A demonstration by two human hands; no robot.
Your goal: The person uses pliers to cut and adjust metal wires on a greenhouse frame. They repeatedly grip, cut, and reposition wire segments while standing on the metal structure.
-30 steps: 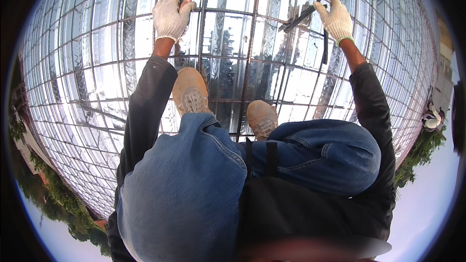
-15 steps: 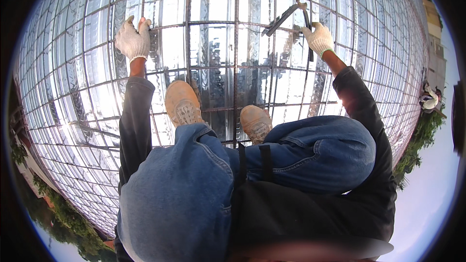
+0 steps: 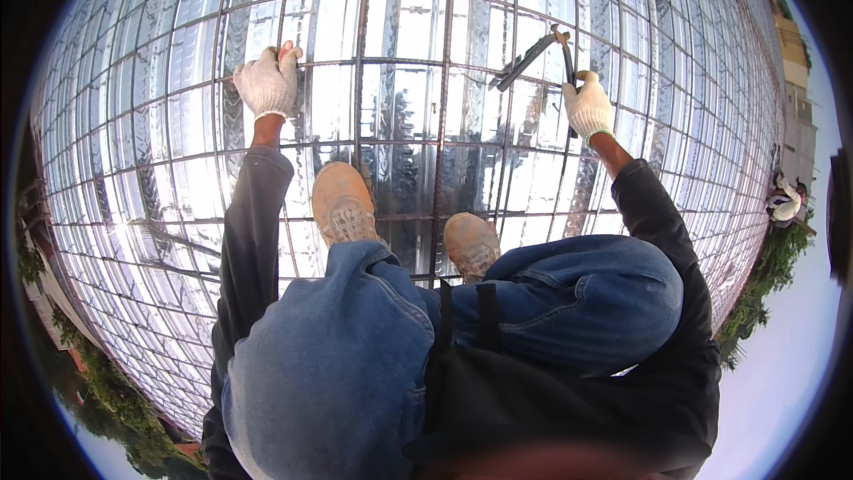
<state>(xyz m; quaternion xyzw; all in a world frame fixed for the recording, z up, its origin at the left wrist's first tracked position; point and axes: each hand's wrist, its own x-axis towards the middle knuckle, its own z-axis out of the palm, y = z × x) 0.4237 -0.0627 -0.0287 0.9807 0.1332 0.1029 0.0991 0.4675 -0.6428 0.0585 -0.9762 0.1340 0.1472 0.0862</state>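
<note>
Both my hands wear pale knitted gloves over a wide mesh of steel reinforcing bars (image 3: 362, 62). Out to the right, my right hand (image 3: 589, 108) is closed round one dark handle of a pair of pincers (image 3: 529, 62). Their handles are spread apart, with the brownish jaws at the far end; the other handle slants off to the left. On the left, my left hand (image 3: 267, 82) has its fingers curled together at the mesh, beside a bar crossing. Whatever lies within those fingers is hidden.
Shiny corrugated metal decking (image 3: 400, 93) lies beneath the mesh and reflects bright light. My tan shoes (image 3: 345, 204) stand on it, close before my bent knees. Thin loose rods or wires (image 3: 178, 244) lie at left. Another person (image 3: 785, 202) is at the far right edge, near greenery.
My left hand has shifted slightly right and nearer, its fingers now more curled. My right hand and the pincers appear lower in view, along with the whole mesh as the view tilts.
</note>
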